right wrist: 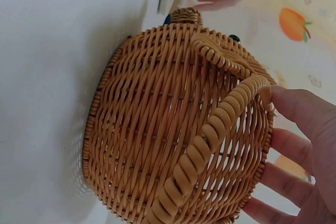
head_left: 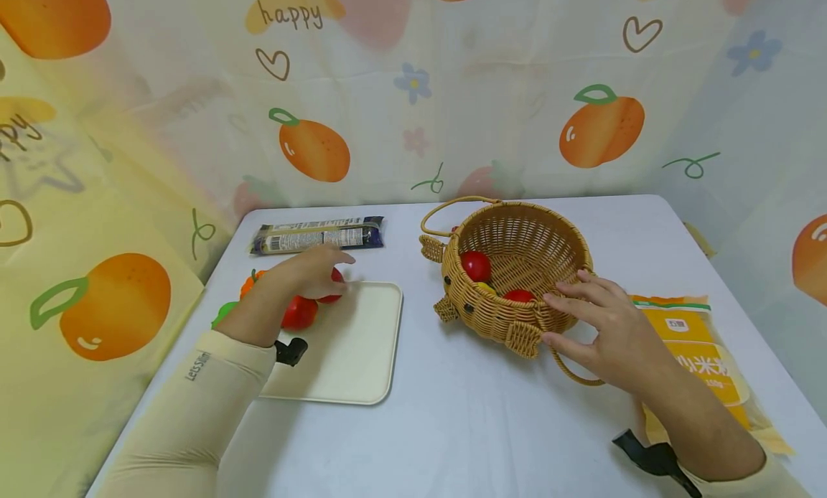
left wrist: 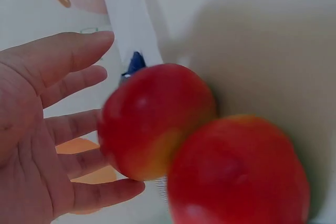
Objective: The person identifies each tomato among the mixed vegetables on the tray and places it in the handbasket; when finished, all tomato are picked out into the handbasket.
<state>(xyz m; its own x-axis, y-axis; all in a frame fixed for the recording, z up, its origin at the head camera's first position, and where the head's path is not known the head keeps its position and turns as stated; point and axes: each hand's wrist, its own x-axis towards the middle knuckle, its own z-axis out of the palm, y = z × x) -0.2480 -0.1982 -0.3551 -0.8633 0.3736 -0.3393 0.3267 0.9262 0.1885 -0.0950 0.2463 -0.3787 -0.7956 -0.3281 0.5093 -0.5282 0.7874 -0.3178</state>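
Note:
My left hand [head_left: 313, 272] reaches over the far left of a cream tray [head_left: 365, 354]. Its fingers stay extended beside a red apple [left wrist: 152, 119], fingertips partly behind it; whether they press on it I cannot tell. A second red, round fruit [left wrist: 239, 174] sits against that apple. My right hand [head_left: 601, 329] holds the rim of a wicker basket [head_left: 497, 322] with an animal face, thumb outside near the handle [right wrist: 199, 150], fingers over the edge. Inside the basket lie a red fruit [head_left: 476, 266], another red piece [head_left: 519, 296] and a bit of yellow.
Behind the tray lies a dark, printed packet [head_left: 316, 236]. An orange piece [head_left: 250, 283] and a green one [head_left: 225, 313] show past my left forearm, which hides part of the tray. A yellow food bag [head_left: 698, 362] lies right of the basket, partly under my right arm.

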